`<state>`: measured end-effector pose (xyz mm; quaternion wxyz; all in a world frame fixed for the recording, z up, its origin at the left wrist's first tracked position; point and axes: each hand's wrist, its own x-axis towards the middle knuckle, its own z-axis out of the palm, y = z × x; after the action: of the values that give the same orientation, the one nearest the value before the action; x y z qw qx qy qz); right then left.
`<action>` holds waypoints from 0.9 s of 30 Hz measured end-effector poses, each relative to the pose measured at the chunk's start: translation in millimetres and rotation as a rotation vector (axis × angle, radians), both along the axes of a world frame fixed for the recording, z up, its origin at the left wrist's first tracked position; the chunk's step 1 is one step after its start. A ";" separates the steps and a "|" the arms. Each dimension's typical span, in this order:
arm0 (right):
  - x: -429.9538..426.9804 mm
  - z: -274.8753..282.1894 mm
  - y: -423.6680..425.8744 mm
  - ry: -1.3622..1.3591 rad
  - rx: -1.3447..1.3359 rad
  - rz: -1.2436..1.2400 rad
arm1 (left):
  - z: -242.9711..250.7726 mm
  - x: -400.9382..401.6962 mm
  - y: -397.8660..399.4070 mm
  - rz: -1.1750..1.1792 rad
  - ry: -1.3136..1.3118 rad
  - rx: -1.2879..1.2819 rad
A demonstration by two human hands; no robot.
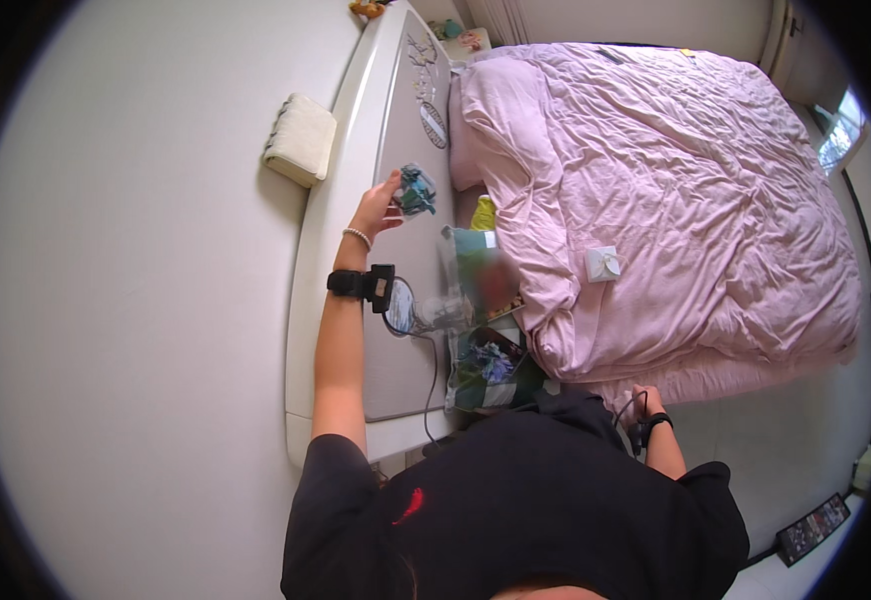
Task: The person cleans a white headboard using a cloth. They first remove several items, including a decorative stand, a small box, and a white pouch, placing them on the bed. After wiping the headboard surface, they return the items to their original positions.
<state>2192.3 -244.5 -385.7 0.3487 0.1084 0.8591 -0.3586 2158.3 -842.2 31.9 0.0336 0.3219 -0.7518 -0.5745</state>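
My left hand [383,204] holds a clear plastic container with blue-green contents [416,190] in front of the grey panel of the headboard [405,375]. A pale beaded bracelet and a black strap with a small device are on that arm. Low beside the bed's near edge is my right hand [644,401], fingers curled, with a dark cable passing by it; whether it grips anything is unclear. Between headboard and duvet lie a green and white pillow [473,244], blue-purple artificial flowers [492,361] and a yellow-green cloth item [483,214].
A rumpled pink duvet [675,187] covers the bed, bearing a small white box with a bow [603,264]. A cream cushion-like block [304,139] rests on the headboard's top against the wall. Behind stands a bedside table [473,46]. The cable runs from my left wrist past the headboard.
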 end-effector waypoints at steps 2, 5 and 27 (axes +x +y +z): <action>4.7 -4.3 6.3 -0.015 -0.032 -0.051 | -3.1 -21.6 29.9 -0.052 0.022 0.070; 15.2 11.2 9.2 -0.062 -0.060 -0.087 | -21.1 -42.1 42.7 -0.132 0.058 0.274; 49.0 7.9 62.5 -0.067 -0.106 -0.252 | 41.3 -37.8 -137.8 0.742 -0.110 -1.532</action>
<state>2241.3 -182.1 -377.9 0.3347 0.2089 0.8064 -0.4404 2120.5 -980.0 73.2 0.3916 0.4633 -0.7793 0.1574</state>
